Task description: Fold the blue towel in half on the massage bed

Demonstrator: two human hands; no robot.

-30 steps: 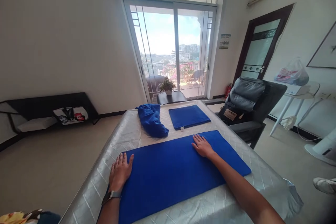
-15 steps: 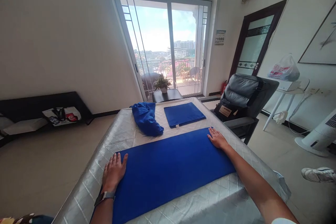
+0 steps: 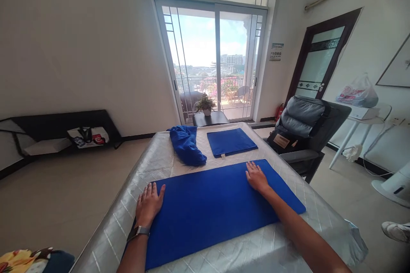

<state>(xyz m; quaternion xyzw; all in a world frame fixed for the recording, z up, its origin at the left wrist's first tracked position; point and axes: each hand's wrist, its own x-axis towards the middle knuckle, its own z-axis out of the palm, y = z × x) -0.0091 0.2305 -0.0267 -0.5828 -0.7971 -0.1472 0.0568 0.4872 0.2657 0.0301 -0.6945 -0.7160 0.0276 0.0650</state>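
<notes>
A long blue cloth lies flat across the near part of the table. On its far left corner rests my left hand, palm down with the fingers stretched out; a watch is on that wrist. My right hand lies flat on the cloth near its far edge, some way in from the far right corner, fingers extended. Beyond the cloth, a smaller blue folded piece with a white tag sits on the right. To its left is a crumpled heap of blue fabric.
A silvery quilted cover spans the table. At its far end stand a chair and a potted plant. A grey armchair with a black bag is at the right. Patterned fabric shows at bottom left, a shoe at right.
My right hand has slid left along the cloth, away from the far right corner, which now shows. My left hand stays on the left corner. The view has shifted slightly.
</notes>
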